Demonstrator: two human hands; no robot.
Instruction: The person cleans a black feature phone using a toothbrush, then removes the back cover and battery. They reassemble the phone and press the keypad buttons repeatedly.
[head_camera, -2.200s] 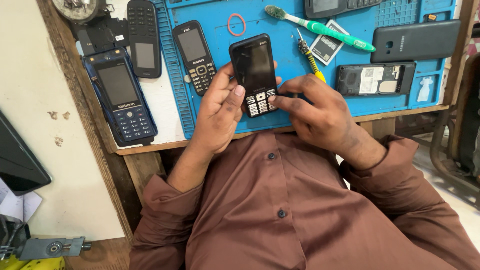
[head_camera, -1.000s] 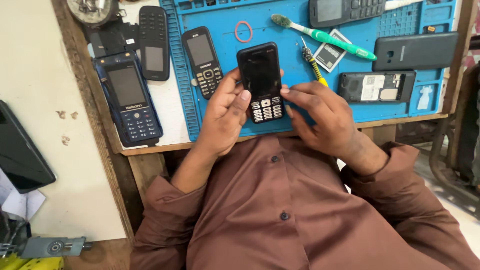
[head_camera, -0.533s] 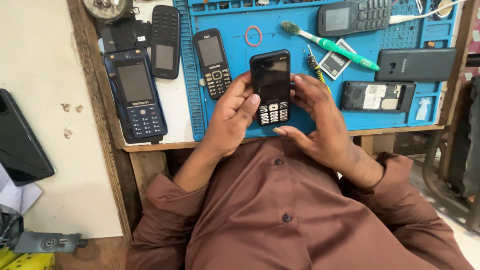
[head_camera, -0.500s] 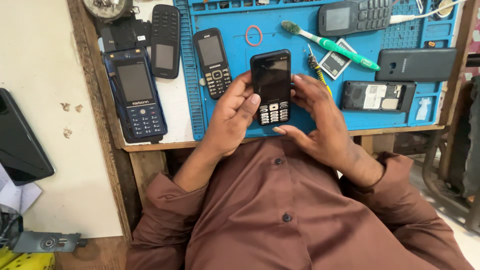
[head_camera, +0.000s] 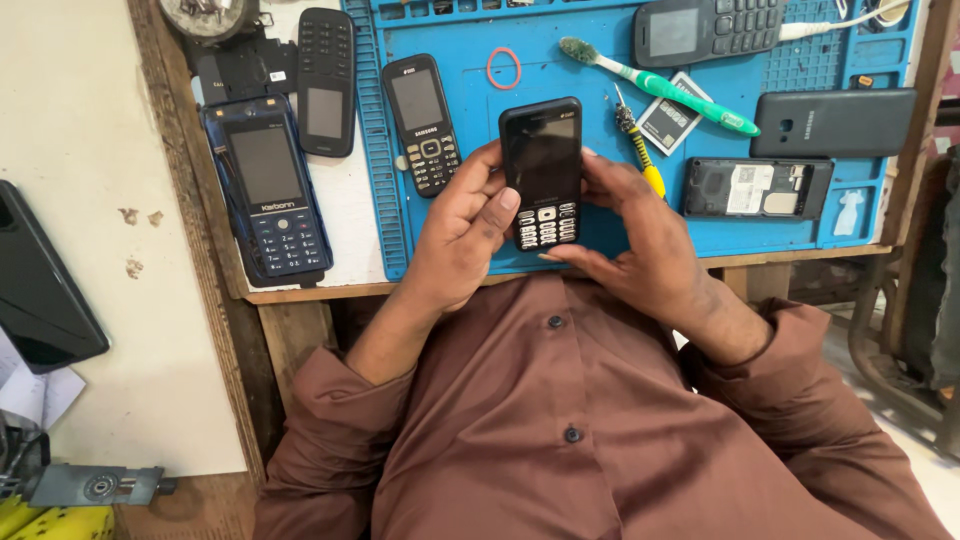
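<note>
While both hands' fingers grip black keypad phone (head_camera: 541, 172), its edges and back hidden.

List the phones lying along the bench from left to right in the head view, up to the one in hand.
Blue keypad phone → black keypad phone → small black keypad phone → held black keypad phone, gripped by left hand and right hand.

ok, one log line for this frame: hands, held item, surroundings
left hand: grips black keypad phone | right hand: cradles its right side | phone: screen dark, above blue mat | nearby: green toothbrush, yellow screwdriver
</note>
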